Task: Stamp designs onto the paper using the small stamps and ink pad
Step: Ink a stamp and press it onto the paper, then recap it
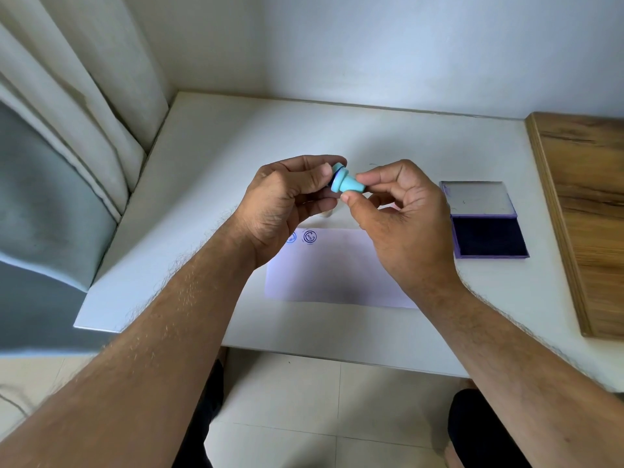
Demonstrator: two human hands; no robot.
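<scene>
A small turquoise stamp (347,182) is held above the table between both hands. My right hand (398,217) pinches its narrow handle end with thumb and forefinger. My left hand (287,201) grips the wide end, where a turquoise cap or rim (337,170) sits at my fingertips. Below my hands lies a white sheet of paper (334,275) with two round blue prints (309,237) at its top left. The ink pad (486,236) lies open to the right, its dark pad facing up and its lid folded back.
A small white object (327,214) peeks out under my left hand. A wooden board (584,211) lies along the table's right side. A curtain (67,130) hangs at the left. The white table (236,157) meets the wall behind.
</scene>
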